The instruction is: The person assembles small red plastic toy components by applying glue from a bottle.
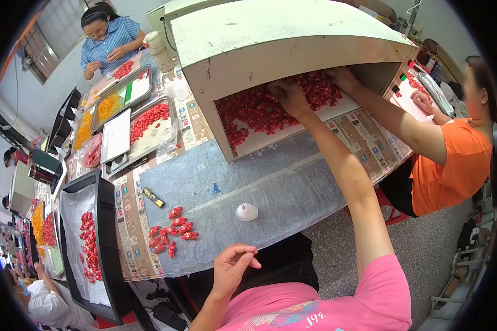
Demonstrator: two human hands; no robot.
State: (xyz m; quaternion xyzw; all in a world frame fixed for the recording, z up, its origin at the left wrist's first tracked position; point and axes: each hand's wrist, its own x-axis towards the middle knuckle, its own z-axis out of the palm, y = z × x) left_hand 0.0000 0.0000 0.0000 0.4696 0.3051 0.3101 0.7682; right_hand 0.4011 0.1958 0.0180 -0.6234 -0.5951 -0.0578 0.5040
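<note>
My right hand point(290, 98) reaches into the white open-fronted box point(292, 48), over a pile of small glossy red pieces point(254, 113). Its fingers are partly hidden by the pile and the hand itself, so I cannot tell whether they grip a piece. In front of my chest, my left hand point(233, 269) is raised near the table's front edge, its fingers curled in toward the thumb with nothing seen in them. A loose group of red pieces point(173, 231) lies on the blue-grey cloth point(226, 182) left of that hand. A small white dome-shaped object point(247, 211) rests farther in.
Inside the box is also the hand point(343, 80) of a co-worker in orange, at right. A black-and-yellow tube point(153, 197) lies left on the cloth. At left stands a black tray point(106, 220) with red pieces; metal trays point(174, 129) sit behind it. Another person works across the table.
</note>
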